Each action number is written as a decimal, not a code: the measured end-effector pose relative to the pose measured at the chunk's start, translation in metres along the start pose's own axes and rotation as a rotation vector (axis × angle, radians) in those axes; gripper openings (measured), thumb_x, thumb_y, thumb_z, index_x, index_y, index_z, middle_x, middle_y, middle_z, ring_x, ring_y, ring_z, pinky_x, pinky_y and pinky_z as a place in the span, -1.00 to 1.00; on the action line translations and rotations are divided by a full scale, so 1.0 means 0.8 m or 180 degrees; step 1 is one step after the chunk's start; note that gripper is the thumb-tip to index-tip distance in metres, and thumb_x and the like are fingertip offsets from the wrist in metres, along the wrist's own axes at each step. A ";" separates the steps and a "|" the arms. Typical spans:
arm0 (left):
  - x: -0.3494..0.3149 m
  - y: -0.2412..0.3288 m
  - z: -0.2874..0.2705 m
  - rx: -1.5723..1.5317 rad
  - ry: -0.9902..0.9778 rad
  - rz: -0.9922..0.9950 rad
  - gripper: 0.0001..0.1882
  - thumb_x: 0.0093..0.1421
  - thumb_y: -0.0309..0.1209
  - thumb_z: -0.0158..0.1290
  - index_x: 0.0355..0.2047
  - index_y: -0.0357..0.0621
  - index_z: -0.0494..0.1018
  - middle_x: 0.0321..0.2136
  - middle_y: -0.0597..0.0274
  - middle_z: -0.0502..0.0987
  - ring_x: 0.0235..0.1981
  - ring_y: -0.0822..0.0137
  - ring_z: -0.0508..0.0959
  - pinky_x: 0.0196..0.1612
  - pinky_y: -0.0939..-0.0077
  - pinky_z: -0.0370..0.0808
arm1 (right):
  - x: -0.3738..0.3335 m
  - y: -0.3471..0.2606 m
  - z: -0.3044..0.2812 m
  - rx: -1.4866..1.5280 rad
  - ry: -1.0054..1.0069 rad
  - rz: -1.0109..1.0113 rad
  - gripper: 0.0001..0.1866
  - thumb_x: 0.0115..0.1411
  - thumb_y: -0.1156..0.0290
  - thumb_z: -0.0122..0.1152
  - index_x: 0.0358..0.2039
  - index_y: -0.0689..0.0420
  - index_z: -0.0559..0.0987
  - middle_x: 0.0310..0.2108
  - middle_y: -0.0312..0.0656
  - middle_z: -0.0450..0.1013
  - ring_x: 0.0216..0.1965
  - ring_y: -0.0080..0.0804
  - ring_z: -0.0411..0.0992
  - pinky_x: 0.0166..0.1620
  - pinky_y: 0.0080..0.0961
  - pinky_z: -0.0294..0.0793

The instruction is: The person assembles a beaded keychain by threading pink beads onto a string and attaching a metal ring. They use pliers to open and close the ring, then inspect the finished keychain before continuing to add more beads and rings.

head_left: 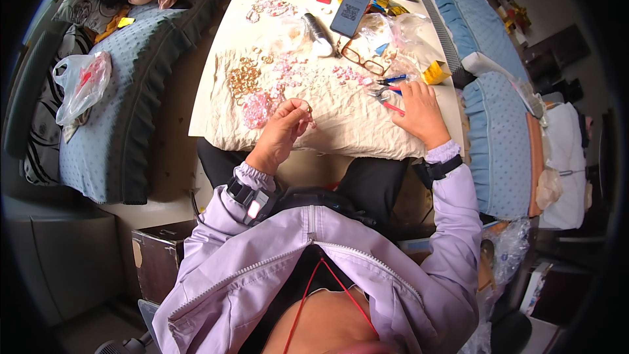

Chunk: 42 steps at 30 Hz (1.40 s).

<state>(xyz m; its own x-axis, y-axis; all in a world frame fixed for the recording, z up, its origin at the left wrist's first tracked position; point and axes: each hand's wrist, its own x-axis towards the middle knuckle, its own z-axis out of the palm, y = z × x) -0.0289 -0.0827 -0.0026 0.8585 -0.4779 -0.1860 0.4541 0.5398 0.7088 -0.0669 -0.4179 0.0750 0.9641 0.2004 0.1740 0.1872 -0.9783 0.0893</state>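
Note:
My left hand (280, 132) is closed in a pinch above the cloth, near its front edge. From its fingertips hangs a small beaded piece (310, 118), pinkish and gold, too small to make out fully. Beside that hand lie a heap of pink beads (255, 110) and a pile of gold rings (244, 78). On the right, my right hand (422, 113) reaches palm down with its fingers stretched out over pliers (377, 92) with red and blue handles. Its fingers hide part of the handles; whether they press on them is unclear. Loose pink beads (286, 69) are scattered between the hands.
A cream cloth (334, 128) covers the table's near part. Beyond the pliers lie glasses (362, 57), a phone (352, 12), a dark tube with a white cap (318, 34), clear plastic bags (403, 29) and a yellow box (436, 73). Blue-covered sofas (124, 111) flank the table; a person sits far left.

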 end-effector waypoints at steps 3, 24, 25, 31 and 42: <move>0.000 0.000 0.002 0.0079 0.0014 0.0114 -0.93 0.38 -0.38 0.10 -0.22 -0.08 0.50 -0.42 0.36 0.56 -0.43 0.53 0.52 -0.37 0.72 0.35 | -0.002 0.010 -0.009 0.0306 -0.0141 0.0352 -0.40 0.03 0.16 0.31 0.04 0.23 0.48 -0.10 0.01 0.47 -0.03 0.03 0.41 0.12 -0.16 0.38; 0.001 -0.002 0.001 0.0030 0.0226 -0.0087 -0.95 0.37 -0.37 0.13 -0.23 -0.01 0.50 -0.35 0.42 0.57 -0.30 0.57 0.57 -0.21 0.71 0.50 | -0.035 0.002 0.000 0.4721 -0.0269 0.1229 -0.48 0.37 0.27 0.22 0.25 0.20 0.35 -0.09 -0.25 0.44 -0.08 -0.49 0.43 0.10 -0.43 0.45; -0.003 -0.001 0.004 -0.0021 0.0230 -0.0145 -0.95 0.37 -0.36 0.13 -0.23 -0.01 0.50 -0.35 0.42 0.57 -0.31 0.57 0.56 -0.21 0.71 0.50 | -0.031 -0.010 -0.005 0.4307 -0.0232 0.1169 -0.47 0.36 0.31 0.24 0.26 0.18 0.34 -0.06 -0.26 0.42 -0.04 -0.50 0.41 0.15 -0.48 0.40; -0.018 0.006 0.036 0.0246 0.0154 0.0060 -0.88 0.38 -0.32 0.15 -0.22 -0.07 0.51 -0.38 0.36 0.58 -0.36 0.56 0.52 -0.31 0.72 0.38 | -0.024 -0.091 -0.042 0.1880 0.0388 -0.0382 -0.33 0.12 0.25 0.45 0.23 0.03 0.43 -0.05 -0.06 0.38 -0.01 -0.05 0.40 0.09 -0.24 0.43; -0.038 0.023 0.051 0.0382 -0.0041 0.0322 -0.90 0.42 -0.36 0.08 -0.15 -0.09 0.51 -0.36 0.34 0.58 -0.40 0.59 0.44 -0.30 0.74 0.33 | -0.021 -0.115 -0.056 0.1660 0.0461 -0.0452 -0.30 0.08 0.13 0.47 0.22 -0.05 0.45 -0.13 -0.09 0.39 -0.04 -0.04 0.42 0.02 -0.19 0.47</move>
<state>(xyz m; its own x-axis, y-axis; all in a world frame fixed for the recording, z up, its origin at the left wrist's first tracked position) -0.0561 -0.0869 0.0439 0.8950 -0.4345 -0.1014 0.3330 0.4993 0.7999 -0.1086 -0.3289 0.1075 0.8939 0.3014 0.3318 0.4170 -0.8306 -0.3690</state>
